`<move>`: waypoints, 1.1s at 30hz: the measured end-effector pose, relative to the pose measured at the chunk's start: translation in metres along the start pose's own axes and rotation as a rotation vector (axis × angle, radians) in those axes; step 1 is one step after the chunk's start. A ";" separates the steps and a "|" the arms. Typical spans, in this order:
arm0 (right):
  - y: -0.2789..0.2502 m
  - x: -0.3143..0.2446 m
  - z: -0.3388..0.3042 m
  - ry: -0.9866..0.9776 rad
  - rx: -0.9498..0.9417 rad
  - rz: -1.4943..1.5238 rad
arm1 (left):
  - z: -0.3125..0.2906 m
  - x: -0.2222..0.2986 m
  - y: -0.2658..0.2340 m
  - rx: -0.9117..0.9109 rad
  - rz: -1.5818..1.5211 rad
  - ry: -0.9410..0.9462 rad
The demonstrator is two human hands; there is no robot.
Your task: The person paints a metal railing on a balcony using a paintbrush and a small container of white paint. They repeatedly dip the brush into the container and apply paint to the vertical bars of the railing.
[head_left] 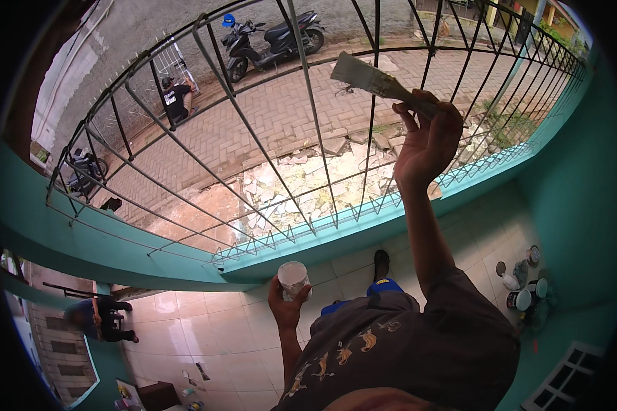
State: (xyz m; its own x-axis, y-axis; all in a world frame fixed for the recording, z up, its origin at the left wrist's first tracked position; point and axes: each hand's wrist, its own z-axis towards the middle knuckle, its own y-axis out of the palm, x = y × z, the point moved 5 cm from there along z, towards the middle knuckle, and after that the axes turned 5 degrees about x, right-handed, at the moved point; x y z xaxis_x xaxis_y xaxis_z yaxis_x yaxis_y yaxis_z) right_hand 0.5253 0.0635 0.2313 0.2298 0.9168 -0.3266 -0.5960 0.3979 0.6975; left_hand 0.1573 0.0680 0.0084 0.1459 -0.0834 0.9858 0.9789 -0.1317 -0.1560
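Observation:
Raised up at the window-like metal grille [315,120], my right hand [428,147] is closed round the handle of a wide flat paintbrush [367,74]. Its pale, paint-coated bristles point left, close to the upper part of the dark bars; whether they touch a bar I cannot tell. Lower down, in front of my body, my left hand [285,308] grips a small white cup [293,274], held upright near the teal ledge [360,226]. The cup's contents look whitish.
Paint cans [519,299] stand on the tiled floor at right; hand tools [202,371] lie at lower left. One person [103,319] sits at left. Beyond the grille are broken tiles [281,181], a motorbike [274,42] and a person [177,103] by a white gate.

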 end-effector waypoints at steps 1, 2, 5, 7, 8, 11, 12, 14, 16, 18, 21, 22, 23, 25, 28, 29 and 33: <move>0.004 -0.001 0.004 -0.004 -0.035 0.038 | 0.003 -0.001 0.003 -0.005 -0.009 0.005; 0.007 -0.002 0.006 -0.005 -0.065 0.070 | 0.004 -0.004 0.007 -0.014 -0.013 0.004; 0.022 0.015 0.012 0.073 -0.147 0.082 | 0.007 -0.003 0.018 -0.031 -0.027 -0.004; 0.011 0.019 0.008 0.125 -0.115 0.045 | 0.007 -0.002 0.023 -0.040 -0.015 0.000; 0.007 0.021 0.008 0.146 -0.110 0.028 | 0.007 -0.005 0.026 -0.040 -0.006 0.009; -0.007 0.002 0.005 0.038 -0.034 0.013 | 0.007 -0.002 0.036 -0.052 -0.022 0.010; -0.010 -0.002 0.007 0.022 -0.008 0.033 | 0.008 0.001 0.037 -0.061 -0.019 0.003; -0.001 -0.004 0.015 -0.017 -0.071 0.048 | 0.011 0.001 0.042 -0.076 -0.018 0.004; 0.001 0.001 0.016 -0.005 -0.085 0.025 | 0.010 0.001 0.044 -0.089 -0.025 -0.012; -0.005 0.014 0.015 0.045 -0.062 -0.032 | 0.015 0.004 0.049 -0.100 -0.054 -0.035; -0.019 0.000 0.001 -0.016 -0.031 -0.017 | 0.016 0.011 0.051 -0.089 -0.011 -0.009; -0.022 -0.002 0.000 -0.026 -0.024 0.004 | 0.019 0.010 0.054 -0.088 -0.024 -0.003; -0.019 -0.002 0.000 -0.028 -0.047 0.028 | 0.019 0.007 0.052 -0.084 -0.028 -0.006; -0.007 -0.001 0.005 -0.031 -0.092 0.076 | 0.018 0.006 0.051 -0.081 -0.029 -0.005; -0.004 0.013 0.005 0.025 -0.075 0.010 | 0.018 0.010 0.052 -0.111 -0.009 -0.009; -0.009 0.017 0.005 0.038 -0.039 -0.018 | 0.020 0.006 0.051 -0.133 0.007 -0.019; -0.024 0.001 -0.006 -0.041 0.056 0.023 | 0.020 0.004 0.048 -0.146 0.020 -0.064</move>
State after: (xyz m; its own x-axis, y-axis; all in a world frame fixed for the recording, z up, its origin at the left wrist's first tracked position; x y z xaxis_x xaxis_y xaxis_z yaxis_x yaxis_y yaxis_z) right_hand 0.5359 0.0548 0.2102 0.2487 0.9260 -0.2841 -0.5580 0.3767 0.7394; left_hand 0.2074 0.0812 0.0066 0.1787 -0.0250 0.9836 0.9453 -0.2730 -0.1787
